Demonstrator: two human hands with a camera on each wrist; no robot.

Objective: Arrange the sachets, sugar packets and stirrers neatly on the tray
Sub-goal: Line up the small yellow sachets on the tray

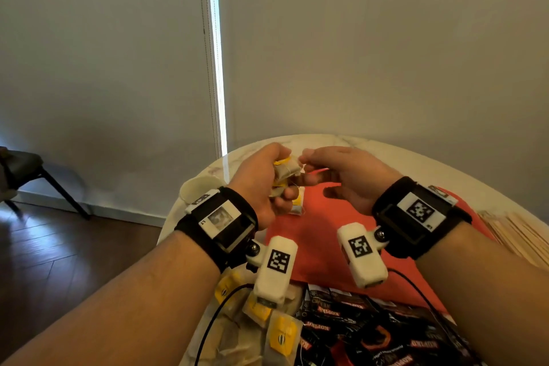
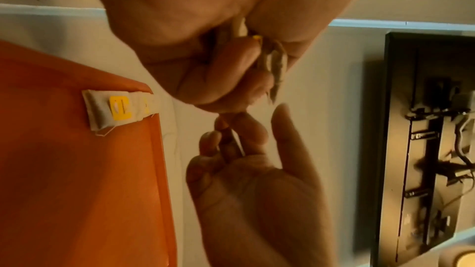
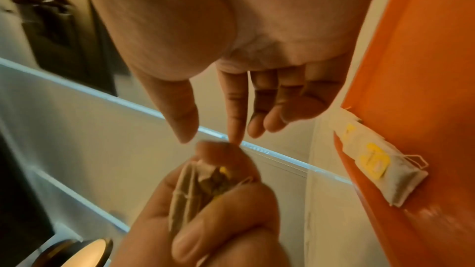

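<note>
Gripping a bunch of tea sachets [image 1: 283,171], left hand [image 1: 261,178] is curled tight round them, above far edge of orange tray [image 1: 320,235]. Right hand [image 1: 347,175] just beside, fingers loosely extended, tips nr the bunch, holding nothing. One sachet [image 2: 113,109] lies on tray corner. Worktop [image 1: 386,154] marble.

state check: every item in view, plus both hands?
left hand: grips a bunch of tea bags, above the table
right hand: fingers loosely extended, tips at the bunch, holds nothing
tray: on the table, mostly bare
tea bags on tray: lying flat at a tray corner
loose tea bags: unsorted pile off the tray
coffee sachets: jumbled pile off the tray
stirrers: lying off the tray
</note>
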